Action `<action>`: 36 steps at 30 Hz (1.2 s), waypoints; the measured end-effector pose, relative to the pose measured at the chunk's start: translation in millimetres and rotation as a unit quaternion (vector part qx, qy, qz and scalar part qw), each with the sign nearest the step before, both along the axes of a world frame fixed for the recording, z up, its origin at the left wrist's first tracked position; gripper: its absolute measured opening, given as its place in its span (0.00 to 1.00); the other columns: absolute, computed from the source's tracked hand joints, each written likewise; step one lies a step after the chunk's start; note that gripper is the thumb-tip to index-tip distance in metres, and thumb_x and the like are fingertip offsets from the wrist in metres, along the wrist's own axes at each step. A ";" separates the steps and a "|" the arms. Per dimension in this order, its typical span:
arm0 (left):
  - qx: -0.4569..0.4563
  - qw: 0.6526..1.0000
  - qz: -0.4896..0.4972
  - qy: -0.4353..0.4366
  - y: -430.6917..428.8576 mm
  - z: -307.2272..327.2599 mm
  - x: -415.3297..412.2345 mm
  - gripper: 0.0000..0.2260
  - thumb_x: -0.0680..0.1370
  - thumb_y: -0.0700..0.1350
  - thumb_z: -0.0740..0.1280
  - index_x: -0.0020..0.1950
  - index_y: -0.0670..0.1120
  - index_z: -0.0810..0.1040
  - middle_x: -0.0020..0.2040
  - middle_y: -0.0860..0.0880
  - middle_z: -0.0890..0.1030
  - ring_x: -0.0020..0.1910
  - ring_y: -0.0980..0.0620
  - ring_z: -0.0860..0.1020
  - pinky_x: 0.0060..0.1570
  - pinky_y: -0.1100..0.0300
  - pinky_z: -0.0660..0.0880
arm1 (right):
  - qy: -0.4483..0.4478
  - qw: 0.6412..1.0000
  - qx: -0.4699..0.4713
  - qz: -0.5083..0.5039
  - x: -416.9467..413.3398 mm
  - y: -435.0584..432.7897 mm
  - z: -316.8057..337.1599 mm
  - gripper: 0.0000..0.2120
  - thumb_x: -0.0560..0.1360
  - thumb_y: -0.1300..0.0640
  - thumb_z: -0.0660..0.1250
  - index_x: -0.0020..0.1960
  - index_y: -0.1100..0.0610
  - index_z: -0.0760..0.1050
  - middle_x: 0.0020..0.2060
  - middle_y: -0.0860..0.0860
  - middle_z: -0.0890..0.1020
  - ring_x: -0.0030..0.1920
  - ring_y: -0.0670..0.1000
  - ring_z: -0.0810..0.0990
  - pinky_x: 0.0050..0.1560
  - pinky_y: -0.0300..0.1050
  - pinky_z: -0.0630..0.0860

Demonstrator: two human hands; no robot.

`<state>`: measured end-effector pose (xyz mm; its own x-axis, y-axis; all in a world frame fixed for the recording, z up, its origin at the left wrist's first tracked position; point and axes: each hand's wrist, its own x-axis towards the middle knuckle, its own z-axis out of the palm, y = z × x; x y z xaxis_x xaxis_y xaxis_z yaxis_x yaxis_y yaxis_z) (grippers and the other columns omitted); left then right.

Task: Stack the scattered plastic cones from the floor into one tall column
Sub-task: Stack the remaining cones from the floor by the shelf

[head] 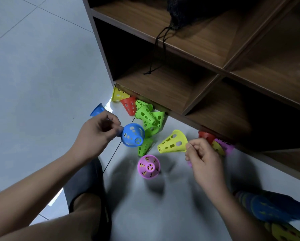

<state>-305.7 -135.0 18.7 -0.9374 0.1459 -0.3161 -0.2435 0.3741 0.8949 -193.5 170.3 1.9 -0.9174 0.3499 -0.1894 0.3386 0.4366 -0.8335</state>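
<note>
"Cones of perforated plastic lie scattered over the grey tiled floor (32, 84), along the foot of the brown wooden shelf unit (178, 94). Who has hold of what?"

"From the left: a lone blue cone (97, 110) sits on the floor. Just beside it the left hand (98, 133) pinches a second blue cone (133, 135) by its edge, thumb against curled fingers. It's raised off the floor, ready for nesting, I'd guess."

"And the middle?"

"A corner yellow cone (118, 95), a red cone (129, 106) and a heap of green cones (146, 115) crowd the shelf base. A pink cone (148, 166) stands wide end down. The right hand (203, 157) nips the wide rim of a tipped-over yellow cone (172, 141), probably to right it."

"Any column yet?"

"A blurred nested stack (271, 209) lies at the far right, likely its beginning. Up in the shelf, one compartment holds a black mesh drawstring bag (189, 12), its cord dangling over the compartment below."
</note>
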 end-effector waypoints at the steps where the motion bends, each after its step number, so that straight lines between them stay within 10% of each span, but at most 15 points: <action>1: 0.024 1.000 -0.004 -0.009 3.5 3.7 2.5 0.07 0.79 0.36 0.74 0.47 0.45 0.79 0.39 0.46 0.85 0.41 0.49 0.83 0.42 0.56 0.76 | -0.013 0.998 -0.060 -0.022 -0.3 -1.3 2.8 0.08 0.82 0.60 0.67 0.46 0.50 0.77 0.35 0.50 0.82 0.37 0.50 0.82 0.39 0.48 0.78; 7: 0.114 0.991 -0.053 -0.047 23.8 15.6 19.1 0.07 0.78 0.32 0.73 0.48 0.36 0.76 0.38 0.37 0.82 0.36 0.52 0.80 0.37 0.62 0.74 | -0.034 0.925 -0.361 -0.114 -5.0 -9.4 21.6 0.09 0.83 0.67 0.60 0.47 0.60 0.76 0.31 0.57 0.77 0.31 0.53 0.76 0.32 0.42 0.71; 14: 0.133 0.978 -0.140 -0.077 27.2 10.3 26.3 0.08 0.77 0.36 0.76 0.46 0.44 0.78 0.42 0.34 0.83 0.40 0.48 0.79 0.40 0.59 0.76 | -0.085 0.861 -0.501 -0.035 -3.2 -27.0 42.6 0.08 0.73 0.64 0.66 0.46 0.60 0.83 0.30 0.58 0.73 0.30 0.53 0.73 0.33 0.46 0.69; 25: -0.001 0.976 -0.211 -0.049 22.8 -21.2 36.1 0.11 0.76 0.35 0.75 0.50 0.51 0.80 0.43 0.49 0.86 0.44 0.45 0.85 0.51 0.49 0.83 | -0.157 0.926 -0.323 0.113 15.6 -32.9 10.4 0.09 0.83 0.59 0.66 0.44 0.56 0.78 0.34 0.58 0.81 0.36 0.56 0.80 0.36 0.47 0.76; 36: -0.118 0.981 -0.154 -0.013 0.6 -58.5 12.0 0.05 0.78 0.43 0.75 0.48 0.53 0.82 0.42 0.56 0.85 0.41 0.57 0.81 0.47 0.63 0.76 | -0.160 0.985 -0.036 0.060 23.3 4.2 -41.5 0.09 0.79 0.60 0.69 0.44 0.48 0.76 0.35 0.50 0.82 0.38 0.54 0.82 0.41 0.51 0.79</action>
<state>-293.7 -134.4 -39.8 -0.8515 0.3412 -0.3981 -0.1075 0.6296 0.7695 -170.2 174.5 -39.6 -0.8407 0.2174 -0.4960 0.5385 0.4333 -0.7227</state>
